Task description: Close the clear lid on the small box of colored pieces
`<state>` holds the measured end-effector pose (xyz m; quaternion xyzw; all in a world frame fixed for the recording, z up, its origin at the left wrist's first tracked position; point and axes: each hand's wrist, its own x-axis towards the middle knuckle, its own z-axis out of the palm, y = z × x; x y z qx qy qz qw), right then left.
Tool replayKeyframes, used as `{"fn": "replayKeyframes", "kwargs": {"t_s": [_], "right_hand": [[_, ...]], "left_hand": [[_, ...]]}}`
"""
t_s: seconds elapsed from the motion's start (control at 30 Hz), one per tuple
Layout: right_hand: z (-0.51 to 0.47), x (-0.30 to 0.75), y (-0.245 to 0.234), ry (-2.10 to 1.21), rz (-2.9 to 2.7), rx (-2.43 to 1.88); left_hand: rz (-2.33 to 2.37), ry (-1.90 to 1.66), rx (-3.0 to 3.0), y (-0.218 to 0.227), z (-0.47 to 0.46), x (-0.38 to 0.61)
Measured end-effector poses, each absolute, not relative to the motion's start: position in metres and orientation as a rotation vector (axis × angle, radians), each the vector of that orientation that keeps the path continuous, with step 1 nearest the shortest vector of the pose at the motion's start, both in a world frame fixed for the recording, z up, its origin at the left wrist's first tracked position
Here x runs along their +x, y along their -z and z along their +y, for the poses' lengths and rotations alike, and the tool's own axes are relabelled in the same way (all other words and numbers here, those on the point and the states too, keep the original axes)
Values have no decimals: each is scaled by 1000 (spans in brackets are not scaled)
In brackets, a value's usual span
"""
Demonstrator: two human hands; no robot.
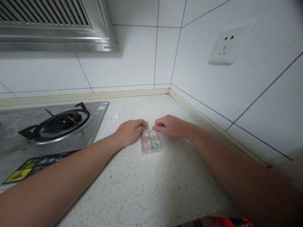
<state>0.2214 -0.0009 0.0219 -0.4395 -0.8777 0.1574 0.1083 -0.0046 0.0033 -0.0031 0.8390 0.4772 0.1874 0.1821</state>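
Note:
A small clear plastic box (151, 143) with several coloured round pieces in compartments lies on the speckled countertop (146, 189). My left hand (130, 130) rests at the box's far left corner, fingers curled and pinching its edge. My right hand (169, 125) sits at the far right corner, fingers curled with the fingertips touching the box's rim. Both forearms stretch in from the bottom of the view.
A steel gas hob (54, 126) with a black burner lies to the left, under an extractor hood (56, 28). White tiled walls meet in a corner behind; a wall socket (228, 45) is on the right wall. A small clear flat piece (113, 115) lies by the hob.

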Motion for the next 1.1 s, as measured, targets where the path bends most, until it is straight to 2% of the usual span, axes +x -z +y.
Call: {"fn": "replayKeyframes", "kwargs": {"t_s": [1.1], "right_hand": [[0,223,-23,-454,-2598,-1286]], "left_hand": [[1338,-553,2349,5,5,-5]]}}
